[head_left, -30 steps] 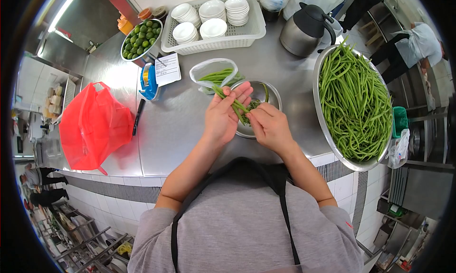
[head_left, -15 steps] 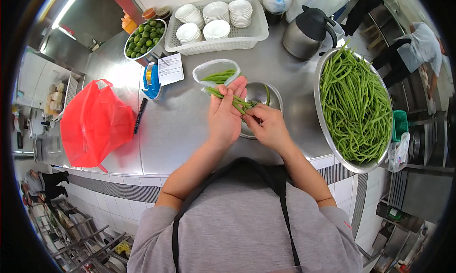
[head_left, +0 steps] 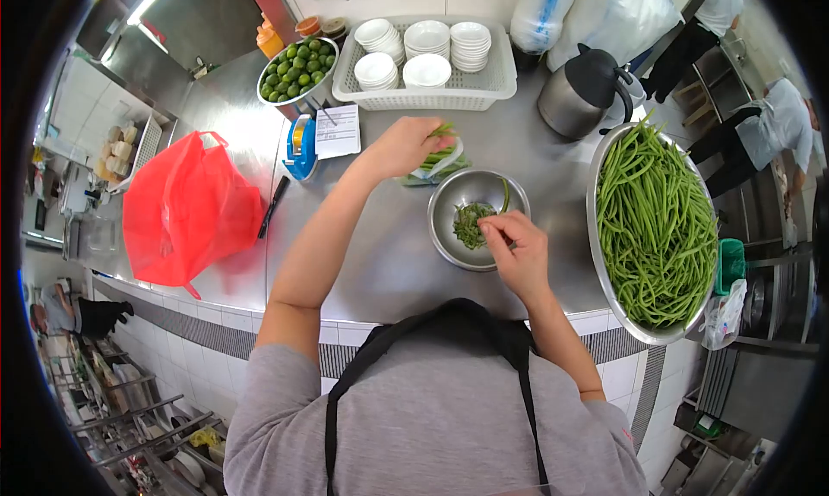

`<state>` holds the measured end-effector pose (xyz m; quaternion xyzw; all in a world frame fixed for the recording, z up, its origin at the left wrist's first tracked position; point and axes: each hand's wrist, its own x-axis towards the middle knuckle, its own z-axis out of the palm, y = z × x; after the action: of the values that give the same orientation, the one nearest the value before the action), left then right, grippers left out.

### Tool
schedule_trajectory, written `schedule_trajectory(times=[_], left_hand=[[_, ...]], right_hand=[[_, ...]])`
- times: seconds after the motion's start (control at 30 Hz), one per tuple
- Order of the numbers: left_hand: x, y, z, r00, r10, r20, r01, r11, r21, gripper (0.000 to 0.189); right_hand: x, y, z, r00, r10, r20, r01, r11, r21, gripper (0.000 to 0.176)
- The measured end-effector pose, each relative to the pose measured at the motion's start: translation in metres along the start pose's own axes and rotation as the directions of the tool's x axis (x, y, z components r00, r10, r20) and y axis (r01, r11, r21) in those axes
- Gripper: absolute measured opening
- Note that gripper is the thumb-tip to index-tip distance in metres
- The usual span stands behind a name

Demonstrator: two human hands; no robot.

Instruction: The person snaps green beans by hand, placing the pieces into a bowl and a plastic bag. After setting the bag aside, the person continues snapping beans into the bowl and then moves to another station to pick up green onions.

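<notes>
My left hand (head_left: pixel 399 149) is closed around a few green bean pieces (head_left: pixel 442 130), slightly blurred, at the mouth of a small clear plastic bag (head_left: pixel 423 176) with more beans in it. Just right of the bag sits a small steel bowl (head_left: pixel 438 237) holding a heap of bean trimmings (head_left: pixel 471 223) and one longer bean piece. Over the bowl's right side, my right hand (head_left: pixel 522 252) pinches thumb and forefinger together; whatever lies between them is too small to make out. A large steel basin (head_left: pixel 598 259) heaped with long green beans (head_left: pixel 654 228) stands to the right.
Along the back are a bowl of limes (head_left: pixel 296 70), a white basket (head_left: pixel 432 99) of stacked small dishes and a steel jug (head_left: pixel 574 94). To the left lie a red bag (head_left: pixel 190 211), a black marker (head_left: pixel 274 207), a blue tape dispenser (head_left: pixel 300 151) and a paper pad (head_left: pixel 338 132).
My hands have parted. The left carried its bean pieces up to the plastic bag, and the right moved down over the bowl. The view has shifted slightly.
</notes>
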<state>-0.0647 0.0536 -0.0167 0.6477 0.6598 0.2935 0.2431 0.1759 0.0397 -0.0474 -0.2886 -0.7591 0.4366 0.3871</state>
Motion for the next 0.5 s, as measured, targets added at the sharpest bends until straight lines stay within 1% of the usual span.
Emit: schedule_trajectory(times=[0.03, 0.07, 0.13, 0.17, 0.2, 0.23, 0.27, 0.3, 0.33, 0.37, 0.4, 0.43, 0.47, 0.5], left_hand=[[0.005, -0.003, -0.001, 0.996, -0.031, 0.084, 0.004, 0.953, 0.302, 0.013], [0.007, -0.005, 0.001, 0.996, -0.020, 0.090, -0.008, 0.953, 0.303, 0.013], [0.010, -0.009, 0.003, 0.996, -0.039, 0.081, 0.001, 0.904, 0.428, 0.019], [0.011, -0.016, 0.004, 0.996, -0.031, 0.089, -0.010, 0.904, 0.428, 0.019], [0.010, -0.021, 0.004, 0.998, 0.008, 0.056, -0.028, 0.926, 0.376, 0.023], [0.009, -0.026, 0.005, 0.999, 0.042, 0.021, -0.046, 0.946, 0.322, 0.027], [0.009, -0.031, 0.006, 0.999, 0.045, 0.028, -0.051, 0.946, 0.320, 0.027], [0.008, -0.028, 0.006, 0.999, 0.049, -0.015, -0.042, 0.951, 0.306, 0.022], [0.007, -0.025, 0.005, 0.997, 0.054, -0.058, -0.035, 0.956, 0.291, 0.019], [0.006, -0.022, 0.003, 0.997, 0.067, -0.048, -0.051, 0.957, 0.286, 0.019], [0.005, -0.013, 0.001, 0.994, 0.083, -0.076, -0.055, 0.948, 0.314, 0.016], [0.007, 0.000, 0.003, 0.990, 0.107, -0.097, -0.069, 0.940, 0.333, 0.014], [0.008, 0.014, 0.007, 0.988, 0.139, -0.069, -0.111, 0.944, 0.311, 0.014], [0.007, 0.029, 0.011, 0.986, 0.138, -0.089, -0.108, 0.955, 0.278, 0.013]], right_hand=[[-0.002, -0.001, -0.001, 1.000, 0.005, 0.007, -0.006, 1.000, 0.008, 0.008], [-0.003, -0.002, -0.002, 1.000, 0.016, 0.012, -0.016, 1.000, 0.016, 0.008], [-0.004, -0.002, -0.008, 1.000, 0.001, 0.000, -0.001, 1.000, -0.008, 0.009], [-0.005, -0.001, -0.010, 1.000, 0.018, -0.004, -0.018, 0.998, -0.052, 0.009], [-0.006, 0.000, -0.012, 0.999, 0.036, -0.007, -0.037, 0.995, -0.095, 0.009], [-0.006, 0.001, -0.013, 0.999, 0.041, -0.013, -0.042, 0.994, -0.098, 0.009], [-0.006, 0.002, -0.014, 0.998, 0.061, -0.017, -0.063, 0.985, -0.160, 0.013], [-0.006, 0.004, -0.014, 0.997, 0.081, -0.021, -0.083, 0.972, -0.221, 0.017], [-0.007, 0.008, -0.013, 0.996, 0.086, -0.028, -0.090, 0.971, -0.224, 0.017], [-0.009, 0.016, -0.011, 0.997, 0.069, 0.024, -0.059, 0.951, -0.305, 0.022], [-0.011, 0.023, -0.013, 0.996, 0.062, 0.066, -0.031, 0.920, -0.391, 0.027], [-0.012, 0.028, -0.013, 0.997, 0.077, 0.030, -0.058, 0.908, -0.416, 0.027], [-0.011, 0.032, -0.010, 0.998, -0.046, 0.048, 0.064, 0.848, -0.527, 0.027], [-0.012, 0.033, -0.008, 0.983, -0.160, 0.090, 0.181, 0.758, -0.626, 0.028]])
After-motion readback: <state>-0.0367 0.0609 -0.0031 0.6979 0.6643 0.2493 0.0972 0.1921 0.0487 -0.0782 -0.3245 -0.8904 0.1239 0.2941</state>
